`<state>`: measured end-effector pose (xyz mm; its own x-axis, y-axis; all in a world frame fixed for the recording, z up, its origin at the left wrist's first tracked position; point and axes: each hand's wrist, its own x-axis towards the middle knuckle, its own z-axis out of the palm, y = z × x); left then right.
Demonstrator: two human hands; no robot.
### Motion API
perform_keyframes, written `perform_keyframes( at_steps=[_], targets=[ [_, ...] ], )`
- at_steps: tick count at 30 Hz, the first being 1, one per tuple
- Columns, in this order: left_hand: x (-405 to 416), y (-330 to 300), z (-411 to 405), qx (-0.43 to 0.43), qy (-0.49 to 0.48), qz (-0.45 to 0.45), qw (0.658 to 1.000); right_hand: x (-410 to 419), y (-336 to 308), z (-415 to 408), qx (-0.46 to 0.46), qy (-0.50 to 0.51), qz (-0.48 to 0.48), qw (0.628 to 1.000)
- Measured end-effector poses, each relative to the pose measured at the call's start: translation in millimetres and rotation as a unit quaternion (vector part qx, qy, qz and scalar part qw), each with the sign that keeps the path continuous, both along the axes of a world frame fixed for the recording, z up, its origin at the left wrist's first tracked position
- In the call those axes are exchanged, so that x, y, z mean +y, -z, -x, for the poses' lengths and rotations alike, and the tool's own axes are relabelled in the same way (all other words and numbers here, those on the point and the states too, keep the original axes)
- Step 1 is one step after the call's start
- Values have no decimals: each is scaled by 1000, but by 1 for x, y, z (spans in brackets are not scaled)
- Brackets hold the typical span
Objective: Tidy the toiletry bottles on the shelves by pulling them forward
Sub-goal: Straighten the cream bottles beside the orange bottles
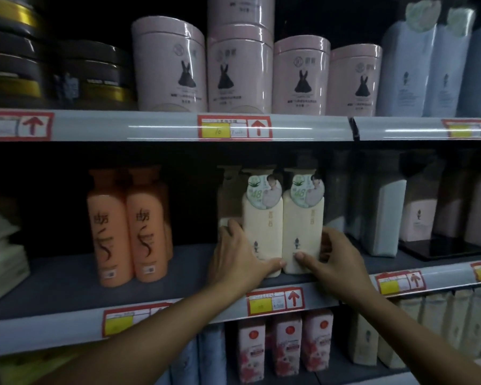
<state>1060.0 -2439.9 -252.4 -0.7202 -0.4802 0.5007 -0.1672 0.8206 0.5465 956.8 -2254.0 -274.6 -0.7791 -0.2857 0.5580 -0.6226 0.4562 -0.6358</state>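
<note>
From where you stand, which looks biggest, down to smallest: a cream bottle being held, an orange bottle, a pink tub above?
1. Cream bottle and orange bottle: too alike to rank.
2. Pink tub, though it sits farther away.

The grey middle shelf (53,284) carried two orange plastic bottles (128,229) side by side toward its left, and two cream plastic bottles (282,226) touching each other near its front edge. Pale blue and pink rectangular bottles (386,215) stood farther right. The grey upper shelf (122,126) bore pink cylindrical tubs (233,70), dark round tins (67,76) and pale blue bottles (425,68).
</note>
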Motion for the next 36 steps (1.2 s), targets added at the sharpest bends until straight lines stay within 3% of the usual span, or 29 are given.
perform_keyframes(
  at_steps=[9, 14, 36],
  targets=[
    [-18, 4, -25, 17, -36, -1, 999, -32, -6, -17, -2, -32, -17, 999],
    [-20, 4, -34, 83, -17, -30, 996, -41, 1, -25, 3, 21, -15, 1000],
    [-26, 10, -19, 98, -65, -45, 992, -63, 2, -26, 25, 84, 0, 996]
  ],
)
